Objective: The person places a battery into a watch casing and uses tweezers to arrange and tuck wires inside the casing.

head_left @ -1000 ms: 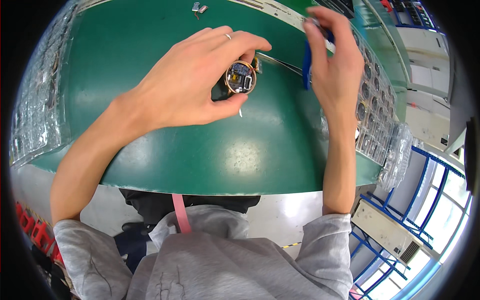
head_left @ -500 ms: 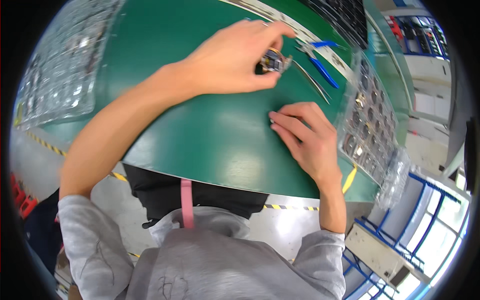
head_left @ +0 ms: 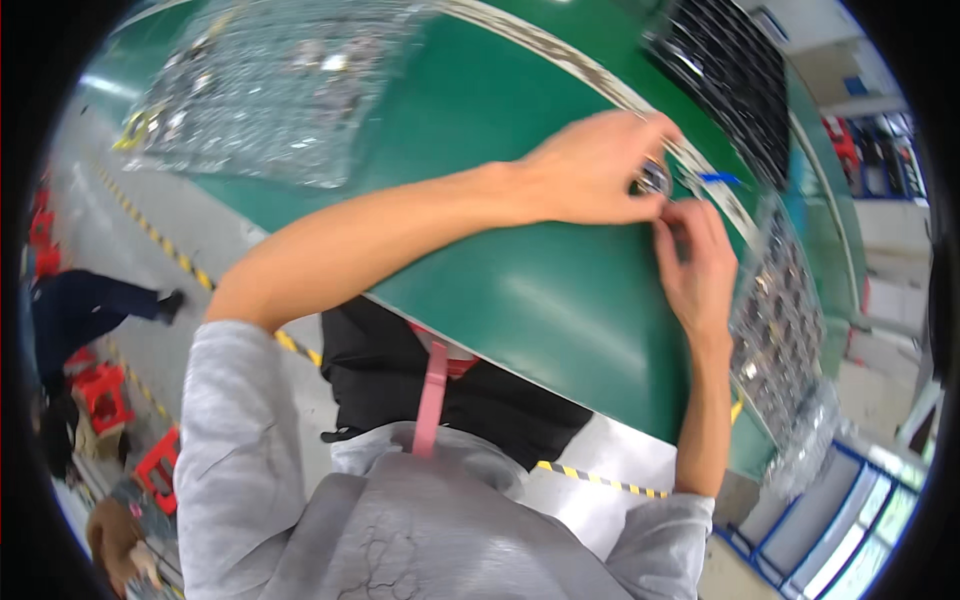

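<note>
Over the far right of the green table [head_left: 500, 290], my left hand [head_left: 600, 170] grips a small round electronic part [head_left: 655, 178] between thumb and fingers. The part looks dark and silvery, with fine detail blurred. My right hand [head_left: 700, 262] is right beside it, its thumb and fingertips pinched together close to the left thumb. Whatever the right fingertips hold is too small to make out. Just beyond both hands lie blue-handled pliers [head_left: 718, 179], mostly covered by the hands.
At the far left lies a clear plastic tray [head_left: 270, 95] of small parts. Another clear parts tray [head_left: 775, 330] lies by the right edge, with crumpled plastic wrap [head_left: 805, 440] near it. A black slotted tray [head_left: 728, 90] sits at the back right. A person in dark clothes [head_left: 85, 315] is off to the left.
My hands have come together; the right fingertips now meet the part in my left hand. The whole view has shifted, showing more on the left. The tweezers beside the pliers are no longer visible.
</note>
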A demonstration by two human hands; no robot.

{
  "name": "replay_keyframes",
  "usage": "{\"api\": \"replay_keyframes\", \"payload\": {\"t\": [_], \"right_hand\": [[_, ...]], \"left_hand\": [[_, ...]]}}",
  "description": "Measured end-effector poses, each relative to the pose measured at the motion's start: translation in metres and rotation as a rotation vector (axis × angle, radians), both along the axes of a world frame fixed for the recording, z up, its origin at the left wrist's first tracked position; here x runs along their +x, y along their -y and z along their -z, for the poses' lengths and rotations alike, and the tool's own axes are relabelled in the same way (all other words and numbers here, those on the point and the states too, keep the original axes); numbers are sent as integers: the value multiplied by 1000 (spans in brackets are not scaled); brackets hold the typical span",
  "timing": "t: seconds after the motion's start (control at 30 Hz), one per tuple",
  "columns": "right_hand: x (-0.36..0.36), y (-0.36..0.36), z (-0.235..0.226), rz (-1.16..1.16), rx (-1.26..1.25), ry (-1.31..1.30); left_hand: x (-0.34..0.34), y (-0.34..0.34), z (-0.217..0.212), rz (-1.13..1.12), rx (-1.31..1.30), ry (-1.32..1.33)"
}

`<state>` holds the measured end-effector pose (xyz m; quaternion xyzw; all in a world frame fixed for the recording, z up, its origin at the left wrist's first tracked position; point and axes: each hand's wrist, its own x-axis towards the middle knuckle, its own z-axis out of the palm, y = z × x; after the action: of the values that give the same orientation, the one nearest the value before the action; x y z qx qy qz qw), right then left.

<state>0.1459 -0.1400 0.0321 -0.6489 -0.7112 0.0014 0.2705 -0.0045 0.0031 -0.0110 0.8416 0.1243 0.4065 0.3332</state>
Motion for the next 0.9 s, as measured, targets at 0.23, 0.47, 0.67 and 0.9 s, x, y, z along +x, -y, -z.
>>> {"api": "replay_keyframes", "payload": {"t": [0.23,0.47,0.67,0.9], "right_hand": [[27,24,-19,148,65,194],[52,41,-8,189,-205,128],[39,60,1,112,-56,-977],[21,63,29,-34,51,-836]], "left_hand": [[-7,7,-11,62,-72,-31],[-12,36,-21,461,129,-277],[-9,36,-13,454,0,-328],[-9,36,-11,417,-90,-313]]}}
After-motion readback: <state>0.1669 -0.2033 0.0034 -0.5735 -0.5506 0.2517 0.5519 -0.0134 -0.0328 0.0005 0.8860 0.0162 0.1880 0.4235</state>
